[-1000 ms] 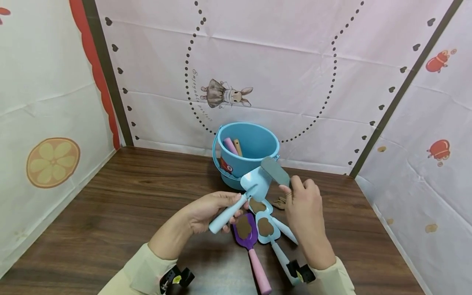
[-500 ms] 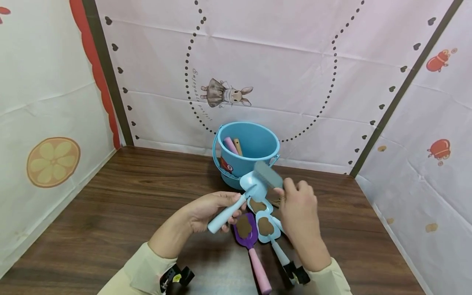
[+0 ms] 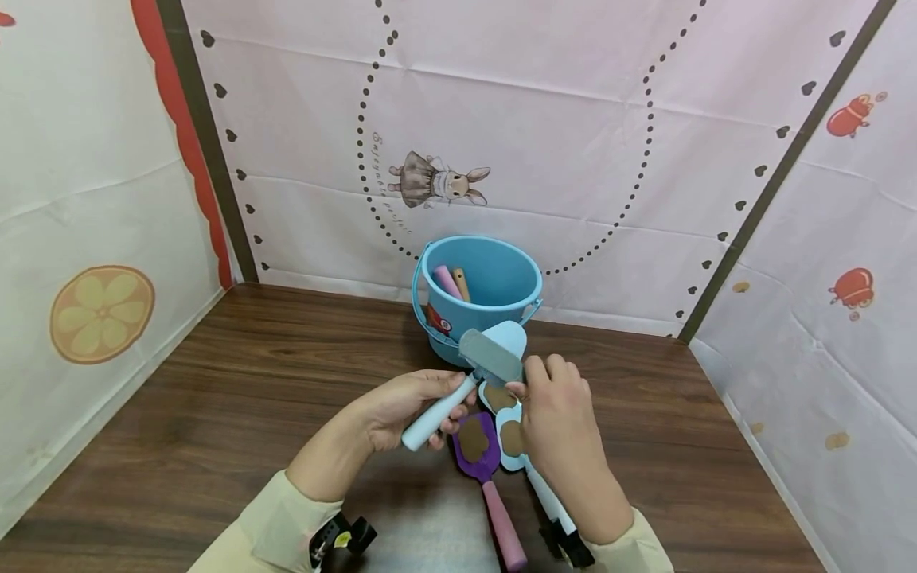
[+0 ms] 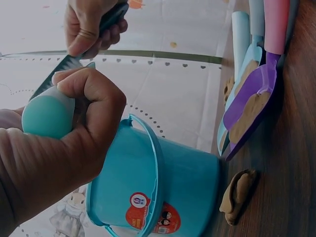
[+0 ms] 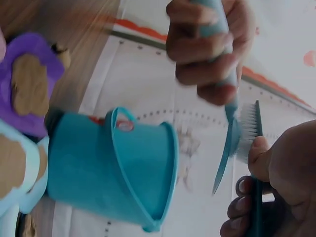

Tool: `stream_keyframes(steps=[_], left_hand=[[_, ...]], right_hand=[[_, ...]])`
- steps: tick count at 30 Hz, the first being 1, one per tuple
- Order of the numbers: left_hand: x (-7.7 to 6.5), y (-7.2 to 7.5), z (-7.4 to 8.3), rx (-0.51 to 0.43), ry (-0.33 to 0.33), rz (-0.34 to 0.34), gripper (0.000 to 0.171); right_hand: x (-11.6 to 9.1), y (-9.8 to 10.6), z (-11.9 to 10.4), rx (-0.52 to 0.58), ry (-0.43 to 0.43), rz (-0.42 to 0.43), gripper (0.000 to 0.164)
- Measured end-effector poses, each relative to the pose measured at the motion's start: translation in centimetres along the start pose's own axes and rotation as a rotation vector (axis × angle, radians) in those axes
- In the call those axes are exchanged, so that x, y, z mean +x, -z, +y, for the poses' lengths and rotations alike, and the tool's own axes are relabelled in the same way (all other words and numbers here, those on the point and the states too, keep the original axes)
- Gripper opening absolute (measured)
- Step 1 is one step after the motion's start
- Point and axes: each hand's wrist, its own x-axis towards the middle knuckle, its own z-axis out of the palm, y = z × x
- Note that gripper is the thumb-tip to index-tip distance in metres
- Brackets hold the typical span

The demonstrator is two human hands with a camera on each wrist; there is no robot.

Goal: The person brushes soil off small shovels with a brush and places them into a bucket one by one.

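My left hand (image 3: 408, 407) grips the pale blue handle of a toy shovel (image 3: 438, 415), whose blade points up and away in front of the bucket. With my right hand (image 3: 566, 430) I hold a brush (image 3: 491, 356) with a grey-blue back. In the right wrist view its white bristles (image 5: 247, 132) touch the shovel near the base of the blade. Below my hands lie a purple shovel (image 3: 482, 469) with a pink handle and two light blue shovels (image 3: 550, 497), each bearing a brown, clay-like patch. My right hand and forearm partly hide the blue ones.
A blue bucket (image 3: 487, 318) stands at the back of the wood-look table (image 3: 286, 358), with a pink and a tan handle inside. A brown lump (image 4: 238, 196) lies near its base. Printed cloth walls (image 3: 501, 103) enclose the table.
My right hand and the brush have moved left and slightly down, from the blade's far corner toward the handle end of the shovel. The left hand has stayed nearly still.
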Motion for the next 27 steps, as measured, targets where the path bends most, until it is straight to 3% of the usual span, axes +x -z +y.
stream_keyframes(steps=[5, 9, 12, 15, 18, 20, 27], left_hand=[[-0.1, -0.2, 0.1, 0.018, 0.008, -0.038, 0.033], [-0.2, -0.3, 0.2, 0.021, 0.009, -0.039, 0.033], [-0.3, -0.2, 0.2, -0.004, 0.002, -0.006, 0.034], [-0.3, -0.2, 0.3, -0.019, -0.004, 0.024, 0.035], [-0.3, -0.2, 0.3, -0.002, -0.014, 0.024, 0.034], [-0.3, -0.2, 0.3, 0.018, -0.02, 0.016, 0.034], [-0.5, -0.2, 0.5, 0.064, -0.016, -0.042, 0.033]], right_hand=[[0.3, 0.0, 2.0, -0.02, -0.184, 0.052, 0.032], [0.5, 0.3, 2.7, -0.012, -0.25, 0.063, 0.031], [0.4, 0.5, 1.8, 0.051, -0.224, 0.023, 0.028], [0.0, 0.5, 0.1, 0.097, -0.137, -0.04, 0.026], [-0.3, 0.3, -1.2, 0.09, -0.063, -0.085, 0.026], [-0.3, 0.4, -1.4, 0.078, -0.065, -0.094, 0.026], [0.6, 0.9, 1.7, 0.034, -0.319, -0.025, 0.028]])
